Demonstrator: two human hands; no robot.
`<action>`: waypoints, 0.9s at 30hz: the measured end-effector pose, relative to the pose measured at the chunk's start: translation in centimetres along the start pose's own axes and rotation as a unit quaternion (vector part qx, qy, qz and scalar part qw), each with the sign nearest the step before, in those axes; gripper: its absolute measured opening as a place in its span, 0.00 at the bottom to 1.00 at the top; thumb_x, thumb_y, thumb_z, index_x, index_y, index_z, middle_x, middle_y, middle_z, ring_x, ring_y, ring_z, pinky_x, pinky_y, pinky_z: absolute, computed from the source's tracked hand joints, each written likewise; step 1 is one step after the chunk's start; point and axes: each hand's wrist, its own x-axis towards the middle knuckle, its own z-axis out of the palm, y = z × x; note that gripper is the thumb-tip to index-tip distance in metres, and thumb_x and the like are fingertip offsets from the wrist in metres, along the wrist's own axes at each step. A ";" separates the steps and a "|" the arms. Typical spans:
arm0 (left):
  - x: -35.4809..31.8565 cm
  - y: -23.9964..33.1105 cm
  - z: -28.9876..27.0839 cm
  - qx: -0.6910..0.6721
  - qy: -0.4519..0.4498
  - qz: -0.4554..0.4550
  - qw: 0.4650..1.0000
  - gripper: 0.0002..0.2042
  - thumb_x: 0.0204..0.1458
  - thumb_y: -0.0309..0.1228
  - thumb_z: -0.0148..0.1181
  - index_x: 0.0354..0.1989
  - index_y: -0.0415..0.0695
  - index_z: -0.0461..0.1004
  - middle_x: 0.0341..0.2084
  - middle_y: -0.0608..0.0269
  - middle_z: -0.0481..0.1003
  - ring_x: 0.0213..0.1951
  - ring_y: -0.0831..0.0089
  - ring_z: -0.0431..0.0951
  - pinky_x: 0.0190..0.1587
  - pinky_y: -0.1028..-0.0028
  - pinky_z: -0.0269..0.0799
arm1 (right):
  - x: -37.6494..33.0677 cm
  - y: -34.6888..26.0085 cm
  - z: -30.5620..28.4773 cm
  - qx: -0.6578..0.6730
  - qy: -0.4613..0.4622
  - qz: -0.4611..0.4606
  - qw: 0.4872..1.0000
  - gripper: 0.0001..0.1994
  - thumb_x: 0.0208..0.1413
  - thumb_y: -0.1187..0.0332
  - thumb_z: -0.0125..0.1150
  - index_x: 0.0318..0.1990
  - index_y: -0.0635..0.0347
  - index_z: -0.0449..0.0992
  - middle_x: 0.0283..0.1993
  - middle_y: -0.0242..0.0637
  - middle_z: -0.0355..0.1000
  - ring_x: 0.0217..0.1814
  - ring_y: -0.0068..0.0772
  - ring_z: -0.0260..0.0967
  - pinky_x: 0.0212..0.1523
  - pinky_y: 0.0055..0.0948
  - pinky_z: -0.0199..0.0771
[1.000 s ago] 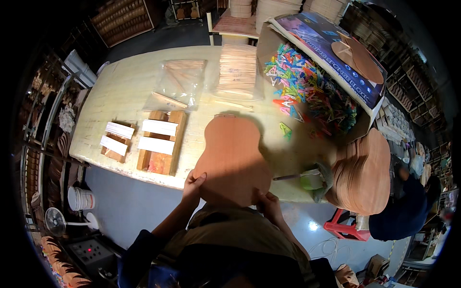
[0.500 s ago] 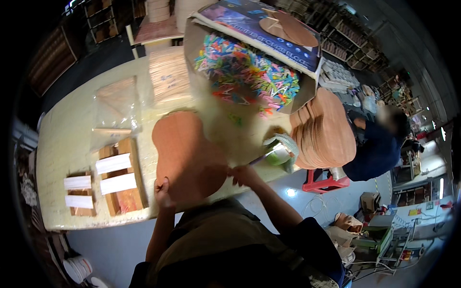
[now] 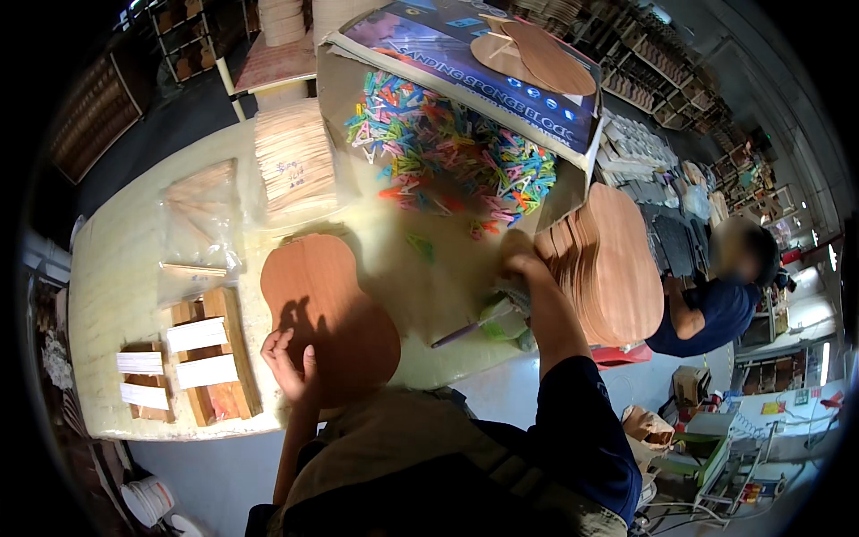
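A guitar-shaped reddish wood plate [image 3: 327, 309] lies flat on the pale table [image 3: 116, 268]. My left hand [image 3: 288, 361] rests on its near left edge, fingers spread. My right hand [image 3: 519, 262] reaches out to the right, at the stack of similar wood plates [image 3: 613, 259] standing at the table's right end; its fingers are closed near the stack's edge, and I cannot tell whether it grips a plate. A brush with a purple handle [image 3: 465, 329] lies beside a small green and white container [image 3: 506, 322] under my right forearm.
A cardboard box [image 3: 465, 54] full of coloured clothespins [image 3: 447, 152] stands at the back. Thin wood strips [image 3: 293, 161], plastic bags of sticks [image 3: 199, 215] and wood blocks with white pads [image 3: 201, 358] lie left. Another person [image 3: 716, 304] sits right.
My right hand has left the plate in front of me and reached right to the stack of plates. The view has swung right. My left hand stays on the plate.
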 end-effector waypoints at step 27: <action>-1.4 -12.1 -13.9 -0.345 0.385 -0.438 0.736 0.04 0.55 0.27 0.53 0.30 0.42 0.69 0.17 0.71 0.65 0.19 0.80 0.64 0.19 0.79 0.60 | 5.8 -17.9 3.4 0.062 0.294 -0.105 0.948 0.13 0.40 0.64 0.66 0.31 0.60 0.74 0.32 0.46 0.73 0.35 0.48 0.72 0.35 0.43 0.72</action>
